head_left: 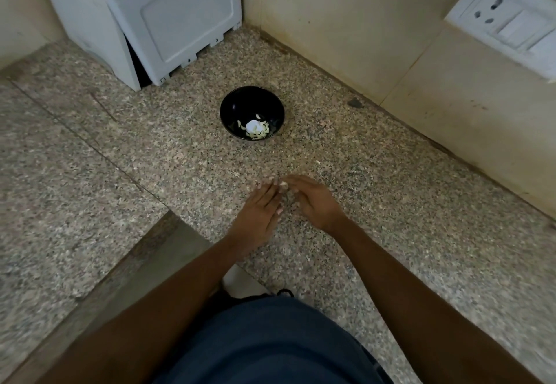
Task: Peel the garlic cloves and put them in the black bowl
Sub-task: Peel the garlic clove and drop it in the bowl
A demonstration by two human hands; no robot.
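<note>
Both hands meet low over speckled counter [391,203]. Left hand [258,212] and right hand [316,203] pinch small garlic clove [283,184] between fingertips, likely for peeling. Black bowl [234,103] just ahead, within reach, already holds peeled cloves [260,132].

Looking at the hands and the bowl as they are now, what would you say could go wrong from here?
The garlic clove sits between the fingertips of the left hand and right hand, well short of the black bowl, so it might slip onto the speckled counter, where pale bits like the scrap are hard to spot.
</note>
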